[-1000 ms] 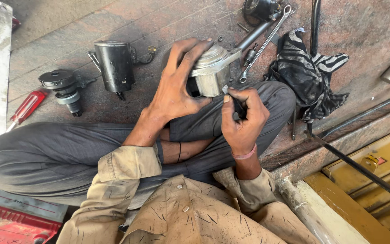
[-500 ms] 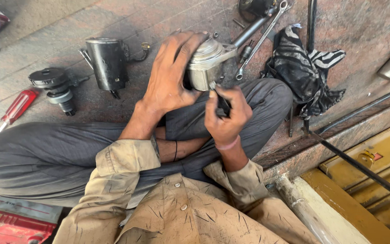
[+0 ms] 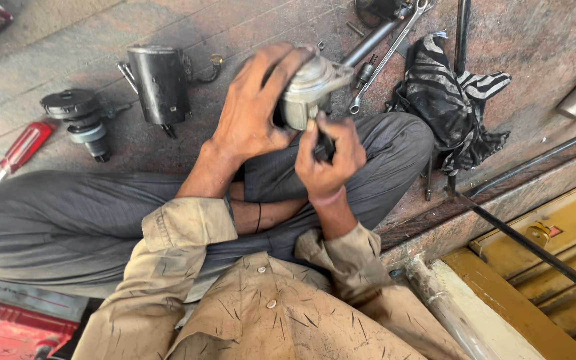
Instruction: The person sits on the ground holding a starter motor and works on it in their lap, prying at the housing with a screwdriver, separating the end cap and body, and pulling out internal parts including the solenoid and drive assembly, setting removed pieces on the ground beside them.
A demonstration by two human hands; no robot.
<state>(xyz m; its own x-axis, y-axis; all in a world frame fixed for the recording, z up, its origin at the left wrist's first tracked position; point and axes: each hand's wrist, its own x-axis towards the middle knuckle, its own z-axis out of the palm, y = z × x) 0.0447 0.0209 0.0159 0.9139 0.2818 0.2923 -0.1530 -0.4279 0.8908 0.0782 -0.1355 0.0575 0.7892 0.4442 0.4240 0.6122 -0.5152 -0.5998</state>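
In the upper middle of the frame the left hand (image 3: 256, 113) wraps around a grey metal housing (image 3: 309, 90), with the fingers spread over its top and side. This grip holds the part steady above the folded knee, so the open face of it turns toward the other hand. The right hand (image 3: 328, 157) sits just below the housing, closed around a small dark tool (image 3: 323, 143); its thumb presses at the lower edge of the housing. What kind of tool it is, I cannot tell, because the fingers hide most of it.

The person sits cross-legged on the stone floor (image 3: 535, 40), and the other parts lie within arm's reach around the knees. In the upper left there is one black cylinder body (image 3: 160, 83), one black round part with a shaft (image 3: 81, 120) beside it, and one red-handled screwdriver (image 3: 21, 148) at the left edge. In the upper right I count one long wrench (image 3: 388, 57), touching one striped dirty rag (image 3: 451, 100).
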